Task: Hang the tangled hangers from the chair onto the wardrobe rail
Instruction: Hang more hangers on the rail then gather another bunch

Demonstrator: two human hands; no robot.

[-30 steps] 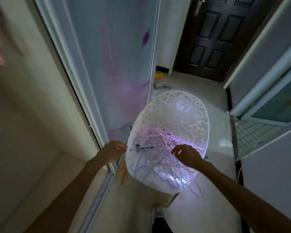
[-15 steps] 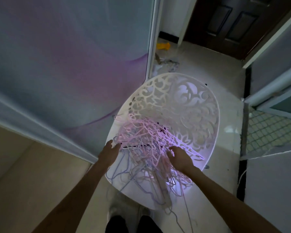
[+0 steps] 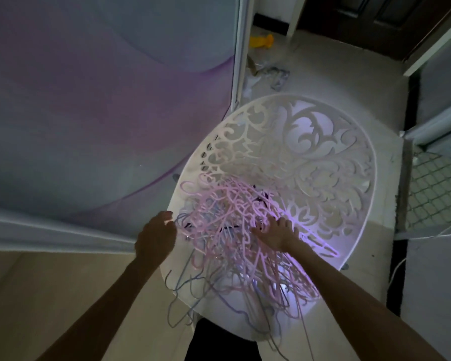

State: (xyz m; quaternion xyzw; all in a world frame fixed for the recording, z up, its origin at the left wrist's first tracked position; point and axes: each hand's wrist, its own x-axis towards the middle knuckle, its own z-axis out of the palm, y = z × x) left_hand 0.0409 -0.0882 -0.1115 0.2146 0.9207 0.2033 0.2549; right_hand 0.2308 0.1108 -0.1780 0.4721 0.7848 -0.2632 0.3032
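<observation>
- Currently hangers (image 3: 235,235): one tangled pink and blue-grey pile on the chair (image 3: 323,157) seat, the near part spilling over the front edge, a few loops dangling below it.
- Chair is white, with an oval cut-out scroll back; it sits just right of the sliding door (image 3: 102,100), lit from above by a purple-white glow.
- Left hand (image 3: 155,237): at the left edge of the pile, fingers loosely curled, tips at the outer hangers; cannot tell if it grips any.
- Right hand (image 3: 277,231): palm down on top of the pile, fingers spread and pushed in among pink hangers; no clear pinch visible.
- Floor beyond the chair: a yellow object (image 3: 261,41) and a few loose hangers (image 3: 277,76) near the door frame.
- Dark door (image 3: 375,19) at top right; the room is dim.
</observation>
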